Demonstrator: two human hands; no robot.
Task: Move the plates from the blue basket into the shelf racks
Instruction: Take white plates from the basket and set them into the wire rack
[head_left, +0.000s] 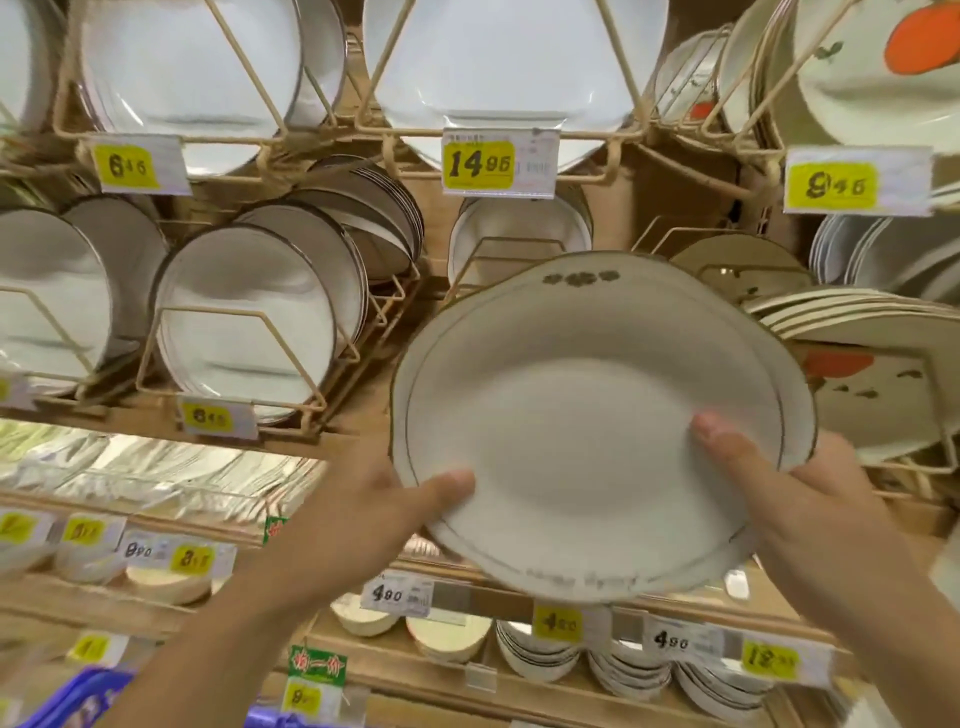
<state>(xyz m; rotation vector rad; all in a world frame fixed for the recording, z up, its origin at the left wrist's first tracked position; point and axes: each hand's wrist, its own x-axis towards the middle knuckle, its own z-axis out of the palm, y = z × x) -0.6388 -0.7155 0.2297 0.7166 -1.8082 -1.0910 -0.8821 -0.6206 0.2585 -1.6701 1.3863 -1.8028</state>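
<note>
Bright, warm indoor light from above; no hard shadows. Soft glare bands on upright white plates (244, 332) in wire racks (291, 358). Strong shine on plastic-wrapped stock (130, 467) at left. Whole frame soft, motion-smeared; held plate (587, 431) blurred along lower rim. Price tags (480, 163) partly legible, small print unreadable. Wide-angle bending at edges; shelves curve, corners stretched.

Wooden shop shelving (337, 434), yellow price tags (480, 165), perhaps fluorescent-lit.
</note>
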